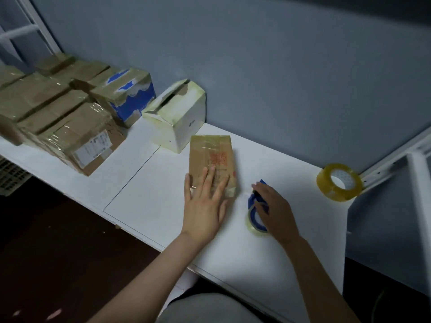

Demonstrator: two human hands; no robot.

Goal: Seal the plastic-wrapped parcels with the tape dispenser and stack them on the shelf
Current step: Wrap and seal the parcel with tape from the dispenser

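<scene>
Left hand lies flat, pinning the parcel on the tabletop; right hand grips the tape dispenser (just beside it). I'd pull tape taut across the near end.

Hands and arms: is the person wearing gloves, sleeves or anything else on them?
No. The left hand and right hand are ungloved, and both forearms are bare as far as the frame shows, with no watch or bracelet visible. A grey garment shows at the bottom edge.
</scene>
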